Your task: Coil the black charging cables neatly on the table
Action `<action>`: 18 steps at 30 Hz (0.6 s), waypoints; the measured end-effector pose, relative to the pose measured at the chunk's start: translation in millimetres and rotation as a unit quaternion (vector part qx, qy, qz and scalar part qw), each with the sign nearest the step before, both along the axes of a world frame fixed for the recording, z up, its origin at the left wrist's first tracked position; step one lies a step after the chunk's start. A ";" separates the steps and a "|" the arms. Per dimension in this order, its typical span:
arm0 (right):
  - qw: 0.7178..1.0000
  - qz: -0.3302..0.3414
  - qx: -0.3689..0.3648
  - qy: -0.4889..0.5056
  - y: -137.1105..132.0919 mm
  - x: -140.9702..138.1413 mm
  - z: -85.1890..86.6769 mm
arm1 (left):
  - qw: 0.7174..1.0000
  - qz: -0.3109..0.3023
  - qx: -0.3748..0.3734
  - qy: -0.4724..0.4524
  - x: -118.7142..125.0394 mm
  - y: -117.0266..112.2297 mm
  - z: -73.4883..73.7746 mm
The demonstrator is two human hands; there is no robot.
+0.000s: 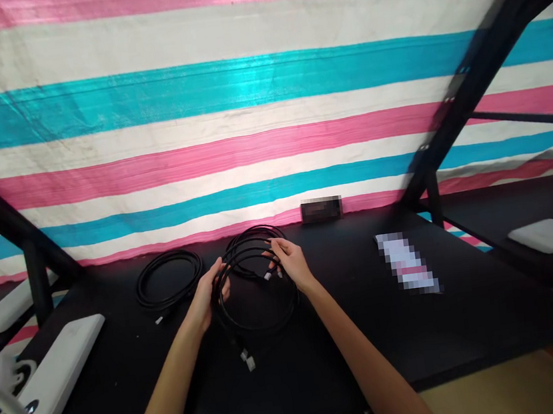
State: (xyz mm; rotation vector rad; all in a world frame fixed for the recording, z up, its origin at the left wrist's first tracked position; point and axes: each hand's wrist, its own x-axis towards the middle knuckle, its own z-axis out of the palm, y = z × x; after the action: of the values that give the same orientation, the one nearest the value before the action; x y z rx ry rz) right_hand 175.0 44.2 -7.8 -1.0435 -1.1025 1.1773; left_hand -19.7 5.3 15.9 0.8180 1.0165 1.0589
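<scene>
A loosely coiled black cable (264, 330) hangs between my two hands, a little above the dark table. My left hand (210, 294) is wrapped round the left side of the coil. At the coil's upper right, my right hand (288, 262) pinches the cable between thumb and fingers. Pale connector ends (248, 360) dangle below the loop, and another light plug (267, 276) shows beside my right fingers. Behind my hands lies a second coiled black cable (254, 231), partly hidden. To the left rests one more black coil (169, 278), its light plug pointing toward me.
On the left are a white power bank (69, 367) and a curved white stand or tube (19, 413). A dark box (322, 209) stands at the back edge, and a blurred-out packet (407, 263) lies right. Black slanted frame bars (473, 82) flank the table (472, 324) before a striped sheet (221, 86).
</scene>
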 end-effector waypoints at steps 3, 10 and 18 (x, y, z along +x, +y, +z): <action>1.000 -0.004 0.007 -0.004 -0.7 -0.8 -0.7 | 0.999 -0.010 -0.015 -0.039 3.3 -1.0 -0.6; 1.000 0.004 0.006 -0.029 -4.9 -4.1 4.3 | 0.999 -0.011 -0.027 -0.033 2.5 -1.0 -1.0; 0.995 0.006 0.021 -0.097 -6.3 -4.7 1.0 | 0.998 -0.055 -0.006 0.012 2.0 -1.4 -0.9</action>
State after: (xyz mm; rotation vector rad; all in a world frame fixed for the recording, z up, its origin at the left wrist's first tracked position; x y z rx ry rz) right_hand 170.3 37.9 -6.8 -1.1382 -1.2805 1.0751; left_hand -17.8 4.0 15.0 0.8681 0.9855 0.9513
